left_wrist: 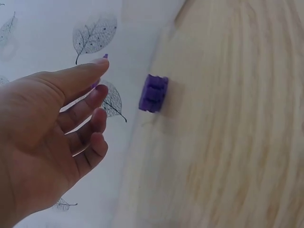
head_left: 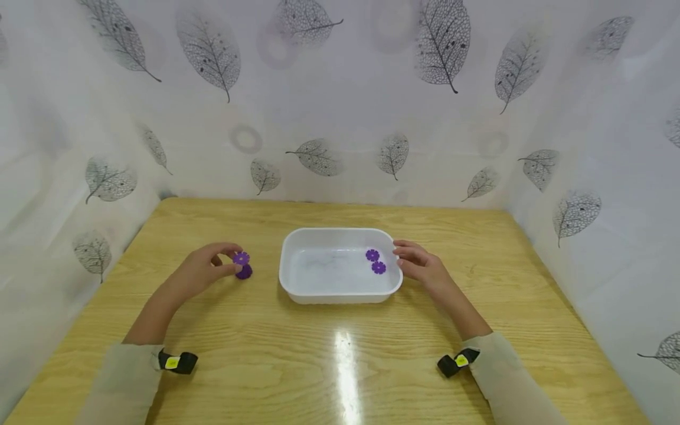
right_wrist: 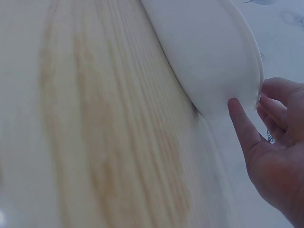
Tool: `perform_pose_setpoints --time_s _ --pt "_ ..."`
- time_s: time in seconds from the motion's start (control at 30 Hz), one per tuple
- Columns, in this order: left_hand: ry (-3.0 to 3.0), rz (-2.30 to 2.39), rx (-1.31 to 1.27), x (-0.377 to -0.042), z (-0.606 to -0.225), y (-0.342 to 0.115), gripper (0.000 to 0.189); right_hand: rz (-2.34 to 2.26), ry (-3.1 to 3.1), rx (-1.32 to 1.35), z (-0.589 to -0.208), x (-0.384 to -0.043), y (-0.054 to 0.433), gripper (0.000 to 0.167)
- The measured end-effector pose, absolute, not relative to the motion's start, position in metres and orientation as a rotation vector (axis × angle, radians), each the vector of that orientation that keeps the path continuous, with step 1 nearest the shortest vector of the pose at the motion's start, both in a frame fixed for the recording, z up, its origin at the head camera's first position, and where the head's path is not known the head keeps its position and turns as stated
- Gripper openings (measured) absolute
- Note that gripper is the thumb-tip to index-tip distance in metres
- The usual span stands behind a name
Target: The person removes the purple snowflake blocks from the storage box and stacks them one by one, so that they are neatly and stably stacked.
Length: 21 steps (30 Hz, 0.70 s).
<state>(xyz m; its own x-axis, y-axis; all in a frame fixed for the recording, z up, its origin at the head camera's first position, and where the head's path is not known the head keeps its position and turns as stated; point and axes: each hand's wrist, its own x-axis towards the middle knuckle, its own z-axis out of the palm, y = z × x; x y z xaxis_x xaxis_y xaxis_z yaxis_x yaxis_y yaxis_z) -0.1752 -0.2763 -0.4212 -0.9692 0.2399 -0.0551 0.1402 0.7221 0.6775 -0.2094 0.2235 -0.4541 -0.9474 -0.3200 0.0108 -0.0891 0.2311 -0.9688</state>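
Observation:
Between thumb and index finger, my left hand (head_left: 204, 268) pinches a purple flower-shaped disc (head_left: 241, 258). In the left wrist view the fingers mostly hide this disc, and only its purple edge shows. Just below it on the table stands a short stack of purple discs (left_wrist: 154, 93), apart from the hand in that view. My right hand (head_left: 425, 268) holds the right end of a white tray (head_left: 334, 298), fingertips at the rim and thumb (right_wrist: 241, 121) against the outer wall. Two purple discs (head_left: 378, 268) lie flat in the tray's right part, close together.
The wooden table (head_left: 255, 360) meets a pale leaf-patterned sheet (head_left: 340, 118) at the back and both sides. Black straps with small devices (head_left: 177, 362) sit on both wrists. A bright light reflection crosses the table in front of the tray.

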Motion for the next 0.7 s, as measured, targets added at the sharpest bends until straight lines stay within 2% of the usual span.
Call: perform_pose_setpoints --time_s 0.7 --pt "2.708 1.07 0.328 -0.182 -0.441 -0.281 0.046 -1.825 2.271 -0.372 -0.453 -0.209 0.222 0.045"
